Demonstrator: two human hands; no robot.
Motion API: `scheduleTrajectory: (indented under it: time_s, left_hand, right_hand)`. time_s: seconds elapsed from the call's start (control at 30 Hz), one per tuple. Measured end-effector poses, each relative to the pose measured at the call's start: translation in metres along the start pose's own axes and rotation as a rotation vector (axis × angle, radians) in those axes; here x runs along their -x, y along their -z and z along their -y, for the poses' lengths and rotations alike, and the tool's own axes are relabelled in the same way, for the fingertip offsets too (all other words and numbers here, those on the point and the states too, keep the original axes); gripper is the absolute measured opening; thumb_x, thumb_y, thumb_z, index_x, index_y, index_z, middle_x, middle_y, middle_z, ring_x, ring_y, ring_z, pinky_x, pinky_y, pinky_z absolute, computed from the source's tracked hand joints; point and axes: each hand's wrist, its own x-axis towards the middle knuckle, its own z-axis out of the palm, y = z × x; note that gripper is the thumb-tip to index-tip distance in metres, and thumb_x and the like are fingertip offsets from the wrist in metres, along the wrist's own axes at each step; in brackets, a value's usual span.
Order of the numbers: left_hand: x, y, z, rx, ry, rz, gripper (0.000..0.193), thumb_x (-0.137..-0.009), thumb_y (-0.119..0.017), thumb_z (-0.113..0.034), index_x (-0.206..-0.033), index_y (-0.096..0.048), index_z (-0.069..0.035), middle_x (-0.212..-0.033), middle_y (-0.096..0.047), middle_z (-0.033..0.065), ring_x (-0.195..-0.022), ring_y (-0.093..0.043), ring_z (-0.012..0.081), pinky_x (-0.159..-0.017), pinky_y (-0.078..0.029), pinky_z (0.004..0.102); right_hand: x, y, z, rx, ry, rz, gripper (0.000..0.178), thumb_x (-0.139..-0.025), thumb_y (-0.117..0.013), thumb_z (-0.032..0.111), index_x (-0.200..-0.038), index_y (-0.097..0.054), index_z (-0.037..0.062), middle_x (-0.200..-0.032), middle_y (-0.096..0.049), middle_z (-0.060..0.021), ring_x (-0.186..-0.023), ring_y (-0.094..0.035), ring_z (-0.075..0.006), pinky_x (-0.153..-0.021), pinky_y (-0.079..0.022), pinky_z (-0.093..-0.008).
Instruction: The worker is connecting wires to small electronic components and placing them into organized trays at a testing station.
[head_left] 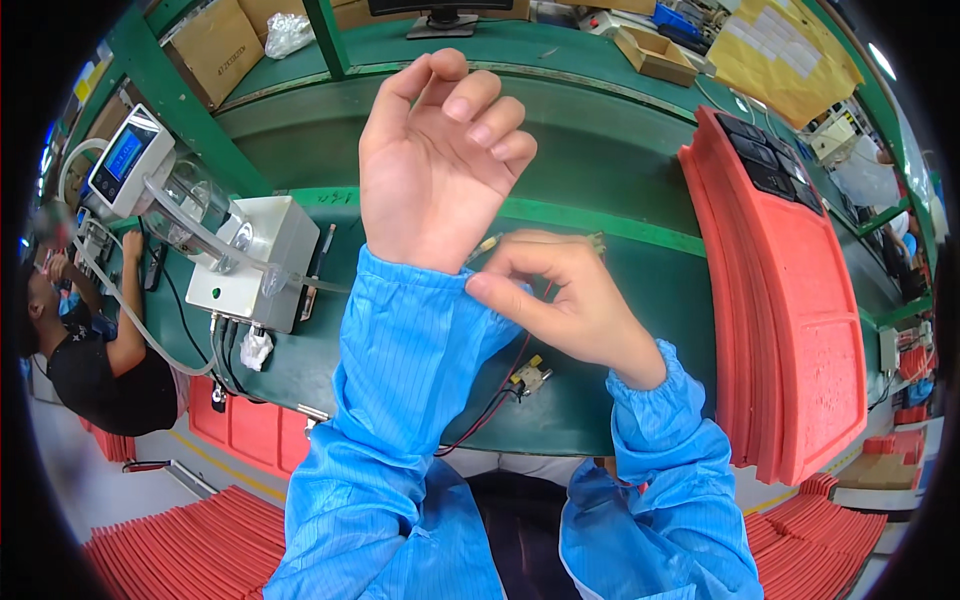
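Observation:
My left hand (435,180) is raised above the green bench, palm toward me. Its fingers are loosely curled and apart, with nothing in them. At that wrist, my right hand (570,300) pinches the blue sleeve cuff (410,285) between thumb and fingers. Both forearms wear blue striped sleeves with gathered cuffs. On the bench below my right hand lies a small metal fitting (530,376) with yellow parts and red and black wires. A yellow-tipped piece (487,245) shows between my hands, mostly hidden.
A white box device (255,260) with clear cylinder, tubing and a tilted display (125,155) stands left. Stacked red trays (770,300) rise at right, black pieces on top. A green shelf (560,70) crosses behind. Another person (115,365) works at far left.

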Motion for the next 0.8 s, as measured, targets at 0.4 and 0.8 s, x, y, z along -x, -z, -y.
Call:
scheduleTrajectory:
  time_s: [0.4,0.8]
  left_hand:
    - [0.009,-0.015,0.027,-1.493,-0.514,0.136,0.021,-0.097,-0.052,-0.018,-0.088,-0.065,-0.004,-0.074,-0.060,0.0026,-0.064,-0.053,0.0151,-0.060,-0.043,0.0279]
    - [0.008,-0.002,0.005,-1.817,-0.706,0.084,0.015,-0.092,-0.061,-0.013,-0.086,-0.067,-0.001,-0.071,-0.062,0.0038,-0.064,-0.056,0.0105,-0.057,-0.044,0.0258]
  right_hand:
    - [0.007,-0.019,-0.002,0.020,-0.140,-0.177,0.017,-0.085,-0.068,0.014,-0.092,-0.067,-0.0010,-0.102,-0.068,-0.0156,-0.094,-0.064,-0.0293,-0.082,-0.048,-0.0361]
    - [0.010,-0.002,0.019,-0.373,-0.138,-0.039,0.031,-0.087,-0.071,0.012,-0.114,-0.062,-0.0013,-0.112,-0.065,-0.0081,-0.103,-0.061,-0.0172,-0.085,-0.049,-0.0313]
